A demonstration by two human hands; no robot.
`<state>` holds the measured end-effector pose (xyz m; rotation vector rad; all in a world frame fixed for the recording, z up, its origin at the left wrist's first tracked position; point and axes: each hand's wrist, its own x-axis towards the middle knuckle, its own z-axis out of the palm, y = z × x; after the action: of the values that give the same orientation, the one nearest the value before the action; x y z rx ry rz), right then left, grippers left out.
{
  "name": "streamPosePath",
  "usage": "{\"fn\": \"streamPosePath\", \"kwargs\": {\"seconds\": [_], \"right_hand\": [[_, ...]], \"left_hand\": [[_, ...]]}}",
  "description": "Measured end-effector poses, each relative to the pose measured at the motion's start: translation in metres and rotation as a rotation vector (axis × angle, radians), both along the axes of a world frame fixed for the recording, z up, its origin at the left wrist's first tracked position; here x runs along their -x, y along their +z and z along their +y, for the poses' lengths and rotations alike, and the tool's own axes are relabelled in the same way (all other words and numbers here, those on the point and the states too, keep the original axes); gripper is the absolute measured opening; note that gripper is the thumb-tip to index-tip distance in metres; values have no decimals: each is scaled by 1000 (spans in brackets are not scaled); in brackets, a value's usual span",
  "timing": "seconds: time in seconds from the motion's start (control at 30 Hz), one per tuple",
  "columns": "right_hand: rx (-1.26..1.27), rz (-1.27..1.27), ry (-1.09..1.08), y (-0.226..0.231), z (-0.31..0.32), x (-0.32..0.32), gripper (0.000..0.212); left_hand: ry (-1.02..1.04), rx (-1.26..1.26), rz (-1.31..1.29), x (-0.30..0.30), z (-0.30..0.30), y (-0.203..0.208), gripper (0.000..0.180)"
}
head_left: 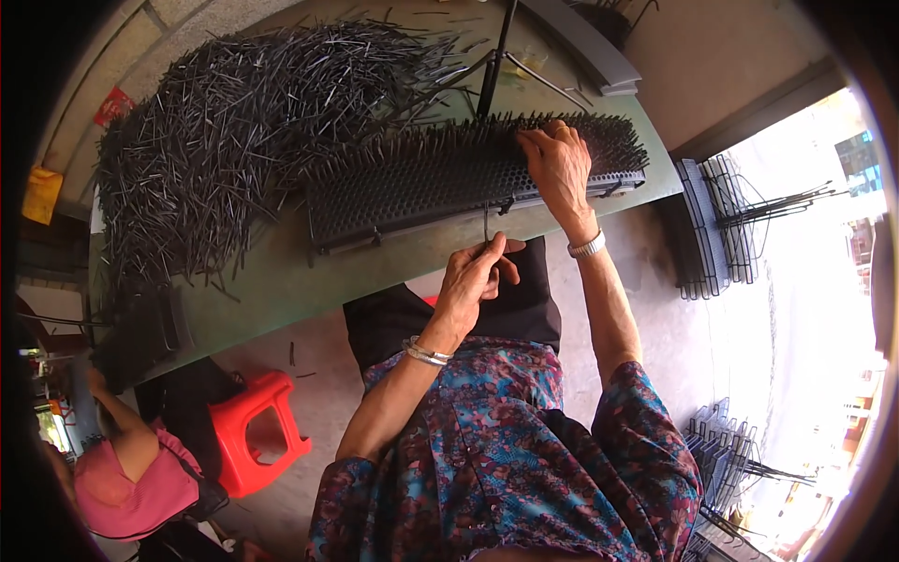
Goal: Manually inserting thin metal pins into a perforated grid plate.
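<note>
A long black perforated block (412,208) lies along the table's near edge. Thin black strips (421,145) stand upright in its far rows, while the rows closer to me show bare holes. Below its front edge, my left hand (476,278) pinches a single thin black strip (486,225) between thumb and forefinger, its tip pointing up at the block. My right hand (559,173) reaches over the block's right half with fingers closed among the standing strips; what they grip is hidden. To the left spreads a big heap of loose black strips (234,140).
A black metal stand (489,84) rises behind the block. Grey panels (585,47) lie at the far right corner of the green table (272,314). A red stool (257,436) and a person in pink (140,478) are at lower left. Wire racks (716,225) stand at right.
</note>
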<state>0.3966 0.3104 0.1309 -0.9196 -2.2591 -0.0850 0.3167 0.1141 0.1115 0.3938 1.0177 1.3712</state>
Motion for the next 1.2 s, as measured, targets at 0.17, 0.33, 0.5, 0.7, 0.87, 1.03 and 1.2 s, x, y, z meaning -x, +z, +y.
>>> {"fn": "streamPosePath", "kwargs": {"seconds": [0.17,0.33,0.5,0.7,0.87,1.03,1.2], "right_hand": [[21,-20,-17,-2,-3,-5,20],[395,135,41,19,-27,-13,32],[860,145,364,30,-71,-18,20],[653,367,107,35,-58,-31,10],[237,388,78,20,-19,-26,8],[209,323,95,5,2,-22,7],[204,229,149,1,8,-7,6]], "left_hand": [[7,6,18,-1,3,1,40],[12,21,60,3,4,2,41],[-22,-5,142,4,3,-8,40],[40,86,125,-8,5,-6,42],[-27,104,38,-14,6,-15,32],[-8,111,43,-17,15,-17,35],[53,109,60,-9,13,-7,33]]}}
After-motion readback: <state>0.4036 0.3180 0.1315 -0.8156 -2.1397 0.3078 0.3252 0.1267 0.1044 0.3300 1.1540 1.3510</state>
